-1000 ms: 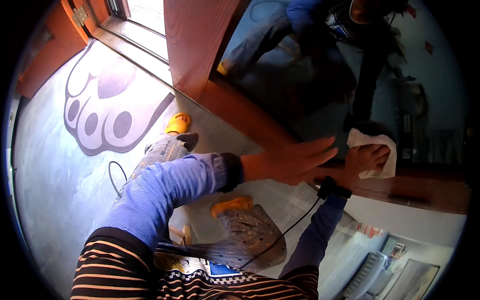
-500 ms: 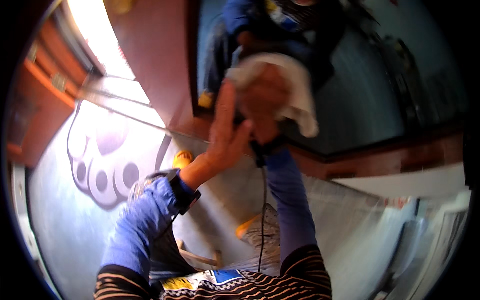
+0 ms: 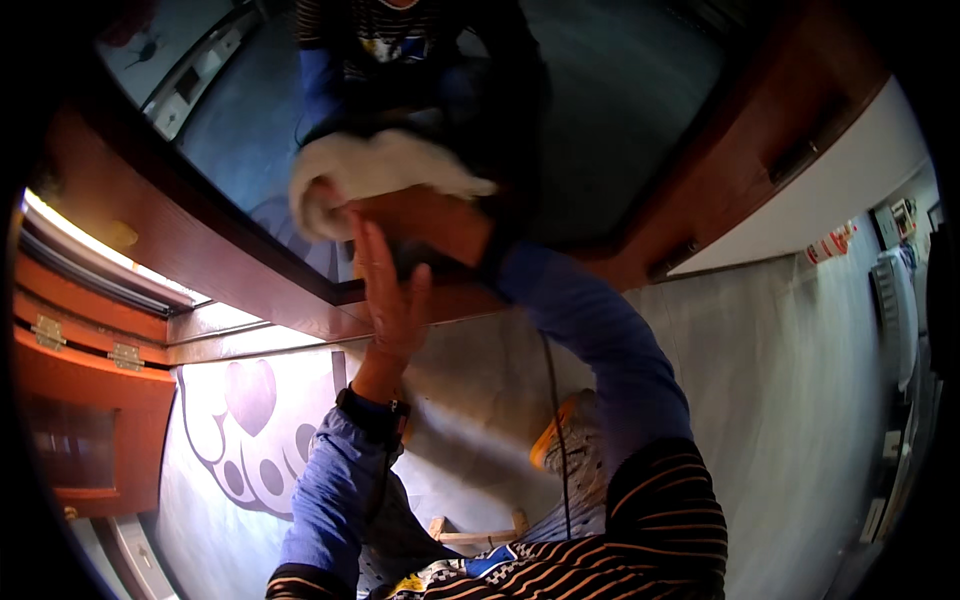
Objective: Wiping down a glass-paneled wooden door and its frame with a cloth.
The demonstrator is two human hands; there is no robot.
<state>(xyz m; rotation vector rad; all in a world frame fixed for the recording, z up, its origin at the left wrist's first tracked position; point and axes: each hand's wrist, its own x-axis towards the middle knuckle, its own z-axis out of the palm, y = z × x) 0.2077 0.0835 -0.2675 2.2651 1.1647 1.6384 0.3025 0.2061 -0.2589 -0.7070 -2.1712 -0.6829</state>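
White cloth (image 3: 400,163) stretches left to right across the dark reflective panel (image 3: 620,130), gripped by your right hand (image 3: 425,218); your left hand (image 3: 392,305), empty, fingers extended, stands just below.

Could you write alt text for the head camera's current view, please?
A person's blurred right hand holds a white cloth against a dark reflective panel framed in reddish wood. The left hand is raised open close by; a paw-patterned mat lies on the floor.
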